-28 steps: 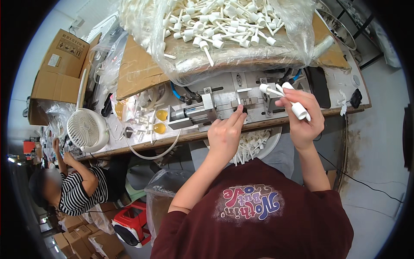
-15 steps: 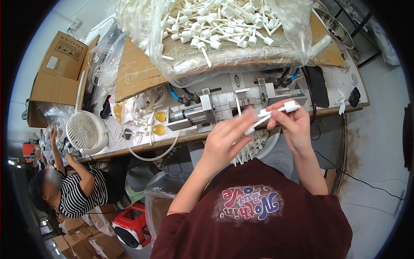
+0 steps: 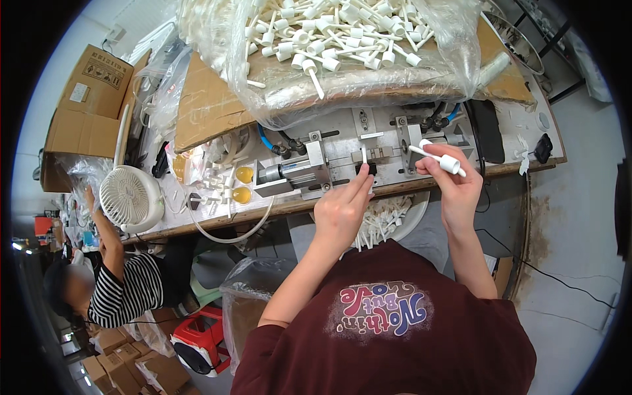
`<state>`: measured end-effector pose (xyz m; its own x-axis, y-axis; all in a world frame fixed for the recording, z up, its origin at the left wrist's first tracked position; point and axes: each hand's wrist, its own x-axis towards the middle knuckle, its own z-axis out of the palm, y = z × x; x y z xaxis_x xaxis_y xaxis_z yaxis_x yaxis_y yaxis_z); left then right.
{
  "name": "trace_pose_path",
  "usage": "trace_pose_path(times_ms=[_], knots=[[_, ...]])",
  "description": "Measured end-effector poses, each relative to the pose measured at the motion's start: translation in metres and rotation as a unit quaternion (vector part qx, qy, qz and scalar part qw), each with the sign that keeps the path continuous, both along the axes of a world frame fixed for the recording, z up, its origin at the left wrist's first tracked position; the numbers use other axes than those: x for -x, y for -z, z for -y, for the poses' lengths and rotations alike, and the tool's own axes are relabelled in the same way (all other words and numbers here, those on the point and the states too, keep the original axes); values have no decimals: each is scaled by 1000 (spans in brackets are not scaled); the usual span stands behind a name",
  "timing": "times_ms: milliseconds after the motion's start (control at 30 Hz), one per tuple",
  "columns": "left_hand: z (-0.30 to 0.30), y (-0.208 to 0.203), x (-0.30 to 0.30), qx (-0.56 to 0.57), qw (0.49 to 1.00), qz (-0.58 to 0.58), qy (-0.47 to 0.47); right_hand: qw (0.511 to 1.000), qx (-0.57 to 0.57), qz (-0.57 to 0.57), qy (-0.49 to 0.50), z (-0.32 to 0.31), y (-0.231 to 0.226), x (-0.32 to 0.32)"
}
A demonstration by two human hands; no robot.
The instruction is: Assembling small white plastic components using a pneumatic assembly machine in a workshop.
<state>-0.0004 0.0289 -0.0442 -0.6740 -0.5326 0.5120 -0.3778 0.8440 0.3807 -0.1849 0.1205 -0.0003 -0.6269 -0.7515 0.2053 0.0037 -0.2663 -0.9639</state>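
My left hand (image 3: 342,209) reaches to the metal clamping fixture (image 3: 378,155), its fingers together at the near end of a white plastic stem (image 3: 364,155) standing in it. The fingertips seem to pinch that stem; the thumb is partly hidden. To the right, my right hand (image 3: 457,187) is raised over the bench edge. Between its thumb and fingers are white capped plastic stems (image 3: 450,163), seemingly two, crossing each other. Below my hands, a white tub (image 3: 421,209) near my lap holds several similar white pieces (image 3: 380,220).
A plastic-lined cardboard sheet (image 3: 210,108) bears a heap of white capped stems (image 3: 342,39) at the back. Air cylinders (image 3: 289,172) flank the fixture. A white fan (image 3: 131,201) and yellow round pieces (image 3: 242,195) stand left. Another person (image 3: 125,283) works at far left.
My left hand has moved away from my right and forward to the stem in the fixture. The capped stems in my right hand have turned, with one cap now facing me.
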Motion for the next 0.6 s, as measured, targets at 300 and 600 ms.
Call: trace_pose_path(times_ms=[300, 600], knots=[[7, -10, 9, 39, 998, 48, -13, 905, 13, -419, 79, -12, -2, 4], [-7, -45, 2, -302, 926, -176, 142, 802, 97, -588, 37, -1, 13, -10]])
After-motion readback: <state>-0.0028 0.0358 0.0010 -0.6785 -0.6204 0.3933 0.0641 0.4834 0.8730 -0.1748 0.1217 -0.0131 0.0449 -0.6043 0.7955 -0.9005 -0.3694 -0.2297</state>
